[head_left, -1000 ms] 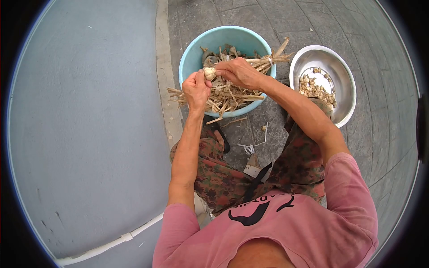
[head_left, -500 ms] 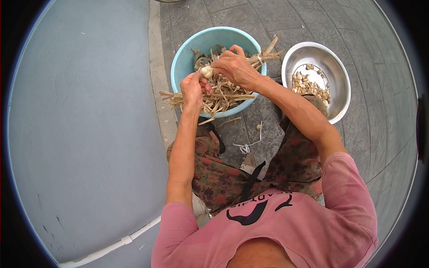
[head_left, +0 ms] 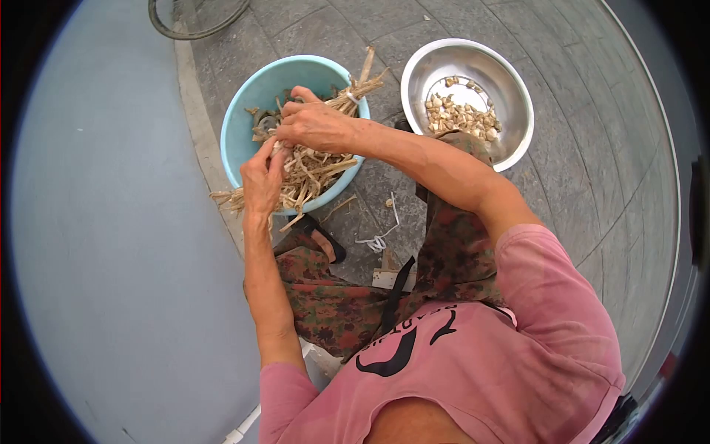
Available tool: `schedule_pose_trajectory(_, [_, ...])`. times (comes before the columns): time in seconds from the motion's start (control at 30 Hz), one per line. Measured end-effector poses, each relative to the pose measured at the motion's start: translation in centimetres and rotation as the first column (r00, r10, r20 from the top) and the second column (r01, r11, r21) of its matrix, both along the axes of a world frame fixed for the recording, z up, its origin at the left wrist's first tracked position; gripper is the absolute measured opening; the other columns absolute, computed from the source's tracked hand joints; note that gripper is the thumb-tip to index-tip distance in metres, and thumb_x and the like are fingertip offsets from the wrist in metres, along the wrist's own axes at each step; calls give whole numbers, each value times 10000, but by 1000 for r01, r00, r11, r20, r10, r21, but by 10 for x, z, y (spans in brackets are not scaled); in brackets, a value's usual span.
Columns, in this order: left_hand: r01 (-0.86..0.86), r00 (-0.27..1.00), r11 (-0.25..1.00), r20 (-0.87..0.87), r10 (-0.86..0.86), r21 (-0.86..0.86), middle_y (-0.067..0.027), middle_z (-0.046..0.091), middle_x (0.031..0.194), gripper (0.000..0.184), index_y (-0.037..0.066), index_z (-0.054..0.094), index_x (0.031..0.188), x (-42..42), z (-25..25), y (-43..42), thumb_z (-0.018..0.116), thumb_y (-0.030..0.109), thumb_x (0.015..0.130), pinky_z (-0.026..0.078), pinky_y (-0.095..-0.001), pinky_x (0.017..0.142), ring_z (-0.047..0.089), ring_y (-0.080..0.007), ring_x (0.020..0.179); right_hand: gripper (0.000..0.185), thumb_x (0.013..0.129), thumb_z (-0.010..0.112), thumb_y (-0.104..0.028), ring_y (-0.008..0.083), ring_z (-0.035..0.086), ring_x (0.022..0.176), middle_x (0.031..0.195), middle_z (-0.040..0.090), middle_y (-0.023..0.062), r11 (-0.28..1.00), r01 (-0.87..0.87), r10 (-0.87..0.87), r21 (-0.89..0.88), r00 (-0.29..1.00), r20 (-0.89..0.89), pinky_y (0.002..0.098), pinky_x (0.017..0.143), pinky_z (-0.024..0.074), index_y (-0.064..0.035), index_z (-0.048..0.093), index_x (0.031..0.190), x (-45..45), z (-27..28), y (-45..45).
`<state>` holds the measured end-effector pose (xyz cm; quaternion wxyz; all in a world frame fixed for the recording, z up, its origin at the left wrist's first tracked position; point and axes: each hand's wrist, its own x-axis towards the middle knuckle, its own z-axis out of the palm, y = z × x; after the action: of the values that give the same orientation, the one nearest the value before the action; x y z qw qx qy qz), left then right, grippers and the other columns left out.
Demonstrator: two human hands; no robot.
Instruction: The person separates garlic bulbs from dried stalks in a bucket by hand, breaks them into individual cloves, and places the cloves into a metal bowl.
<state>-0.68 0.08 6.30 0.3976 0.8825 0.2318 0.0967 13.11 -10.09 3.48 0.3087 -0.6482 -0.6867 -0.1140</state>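
Observation:
Over a light blue plastic basin (head_left: 248, 92), my left hand (head_left: 261, 179) and my right hand (head_left: 316, 127) meet at the fingertips. Between them is a garlic bulb (head_left: 279, 147), now mostly covered by the fingers. My left fingers are closed around it from below, and my right thumb and fingers pinch at its upper side. Beneath the hands, dried garlic stalks (head_left: 318, 176) and husks fill much of the basin. A tied bundle of stalks (head_left: 359, 90) sticks out over the right rim, and more ends poke out at the lower left.
A steel bowl (head_left: 515, 89) holding loose garlic cloves (head_left: 462, 118) stands to the right. White string (head_left: 379, 243) lies on the paved floor near my feet. A blue-grey wall (head_left: 126, 222) runs along the left, and a dark hose-like loop (head_left: 201, 35) is at the top.
The view has shifted, so basin and bowl appear further left. My hands have drawn closer together, and the bulb, plainly visible before, is now mostly hidden.

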Motion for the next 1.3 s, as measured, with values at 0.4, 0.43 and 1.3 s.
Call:
schedule_pose_trajectory(0.4, [-86, 973, 911, 161, 163, -403, -14, 491, 617, 286, -4, 566, 928, -8, -25, 13, 433, 248, 923, 308, -188, 402, 397, -47, 471, 68, 612, 630, -170, 152, 534, 725, 535, 567, -10, 996, 92, -92, -1, 990, 104, 391, 928, 231, -150, 626, 547, -15, 4, 18])
schedule_pose_trajectory(0.43, [-108, 969, 906, 161, 188, -410, -17, 496, 628, 290, -7, 560, 906, -8, -25, 13, 431, 252, 924, 304, -187, 399, 396, -48, 472, 72, 599, 635, -180, 150, 533, 725, 528, 564, -11, 995, 98, -97, 2, 990, 101, 392, 929, 232, -153, 626, 533, -17, 5, 18])
schedule_pose_trajectory(1.3, [124, 939, 632, 297, 175, -765, -25, 495, 861, 229, 12, 449, 1095, 0, 7, 19, 440, 122, 895, 346, -215, 534, 422, -97, 665, 259, 847, 436, -188, 201, 585, 593, 557, 572, 71, 976, -199, -34, -92, 274, -961, 307, 666, 440, -5, 604, 769, -20, 10, 31])
